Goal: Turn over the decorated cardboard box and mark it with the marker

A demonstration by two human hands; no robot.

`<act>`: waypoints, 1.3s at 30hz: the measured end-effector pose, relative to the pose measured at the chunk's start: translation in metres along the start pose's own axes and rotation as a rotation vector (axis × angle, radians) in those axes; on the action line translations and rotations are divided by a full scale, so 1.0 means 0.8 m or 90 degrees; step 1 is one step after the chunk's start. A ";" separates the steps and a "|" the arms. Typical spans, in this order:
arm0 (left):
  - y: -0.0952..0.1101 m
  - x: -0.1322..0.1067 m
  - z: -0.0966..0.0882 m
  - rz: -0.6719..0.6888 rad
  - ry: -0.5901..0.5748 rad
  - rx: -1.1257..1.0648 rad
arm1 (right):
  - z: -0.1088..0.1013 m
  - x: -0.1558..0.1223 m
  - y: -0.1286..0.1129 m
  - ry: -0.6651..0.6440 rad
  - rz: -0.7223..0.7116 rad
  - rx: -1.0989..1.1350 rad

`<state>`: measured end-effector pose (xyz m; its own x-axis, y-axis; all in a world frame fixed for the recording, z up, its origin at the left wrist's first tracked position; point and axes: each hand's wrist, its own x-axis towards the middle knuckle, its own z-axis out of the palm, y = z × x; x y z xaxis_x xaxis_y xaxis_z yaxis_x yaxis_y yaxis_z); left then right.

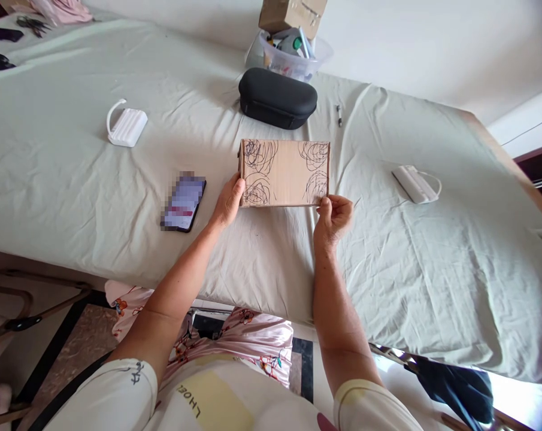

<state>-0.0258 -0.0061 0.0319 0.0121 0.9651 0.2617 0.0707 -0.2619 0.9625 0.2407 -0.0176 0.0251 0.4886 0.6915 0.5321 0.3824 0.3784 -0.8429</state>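
A flat cardboard box with black scribbled swirls in its corners is held up over the cloth, its broad face toward me. My left hand grips its left edge, thumb at the front and the other fingers hidden behind. At the lower right corner, my right hand pinches the box between thumb and curled fingers. A smartphone with a lit, partly blurred screen lies left of my left hand. Just beyond the box rests a black zippered case.
A pale green cloth covers the table. White devices with looped straps lie left and right. A pen is right of the case. Behind stand a clear plastic tub and another cardboard box.
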 end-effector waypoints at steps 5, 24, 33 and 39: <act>-0.003 0.001 0.001 -0.004 0.024 -0.036 | 0.003 -0.004 -0.008 0.007 -0.032 -0.006; -0.013 -0.007 0.006 0.207 0.132 0.281 | 0.003 -0.019 -0.025 0.003 -0.148 -0.163; -0.002 -0.018 0.019 0.285 0.131 0.417 | 0.008 -0.030 -0.031 -0.016 -0.290 -0.277; 0.011 -0.034 0.041 0.348 0.065 0.450 | 0.028 -0.059 -0.050 -0.109 -0.390 -0.341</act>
<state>0.0070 -0.0341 0.0309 0.1377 0.6930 0.7077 0.6790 -0.5862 0.4419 0.1848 -0.0519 0.0320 -0.0372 0.5582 0.8289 0.8847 0.4042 -0.2324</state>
